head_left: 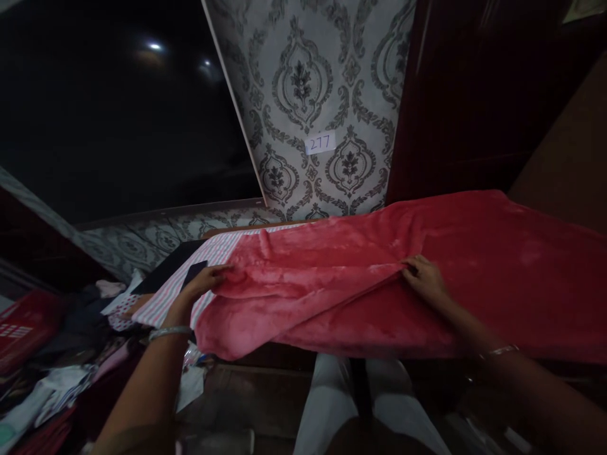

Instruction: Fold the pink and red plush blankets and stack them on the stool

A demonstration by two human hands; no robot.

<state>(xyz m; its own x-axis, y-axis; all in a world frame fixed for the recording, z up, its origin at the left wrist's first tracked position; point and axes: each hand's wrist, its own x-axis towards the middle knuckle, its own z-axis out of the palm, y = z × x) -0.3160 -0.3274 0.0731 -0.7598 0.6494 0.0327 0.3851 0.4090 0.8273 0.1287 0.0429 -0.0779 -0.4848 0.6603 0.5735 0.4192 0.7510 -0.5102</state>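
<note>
A red plush blanket (502, 272) lies spread over a long surface, with its near left part folded over and wrinkled. My left hand (206, 278) grips the blanket at its left end, fingers closed on the edge. Farther right, my right hand (423, 277) pinches a raised fold of the same blanket, and a taut ridge runs between the two hands. Under the blanket's left end shows a striped cloth (173, 292). Just behind my left hand lies a small dark flat item (195, 270), whose kind I cannot make out.
A large dark television screen (128, 114) stands at the upper left before patterned wallpaper (303, 82). A paper label (320, 143) reading 277 is on the wall. Clothes (61, 388) are heaped at the lower left, near a red basket (28, 328). My legs (327, 404) touch the near side.
</note>
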